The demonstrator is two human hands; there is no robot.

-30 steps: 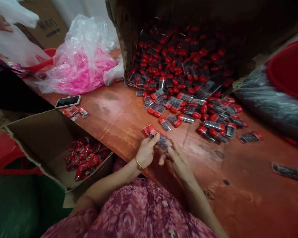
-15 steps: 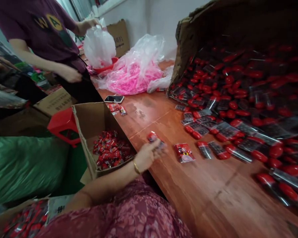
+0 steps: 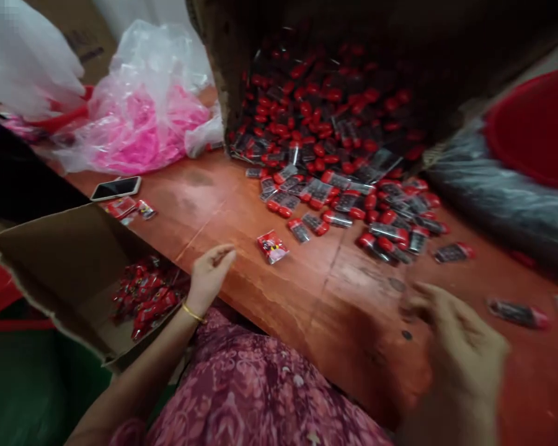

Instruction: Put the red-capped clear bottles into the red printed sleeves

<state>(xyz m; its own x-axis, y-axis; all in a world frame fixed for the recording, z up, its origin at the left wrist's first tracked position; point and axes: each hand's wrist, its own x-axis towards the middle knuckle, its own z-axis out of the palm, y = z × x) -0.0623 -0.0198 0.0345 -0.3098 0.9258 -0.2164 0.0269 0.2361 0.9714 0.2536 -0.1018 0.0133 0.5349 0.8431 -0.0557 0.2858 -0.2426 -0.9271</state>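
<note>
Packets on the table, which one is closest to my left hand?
The red printed packet lying alone just beyond your left hand; the spilled ones behind it are clear with red pieces.

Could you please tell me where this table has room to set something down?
Bare table top lies between the lone red packet, the right hand and the near edge. The spilled packets by the tipped carton are crowded.
</note>
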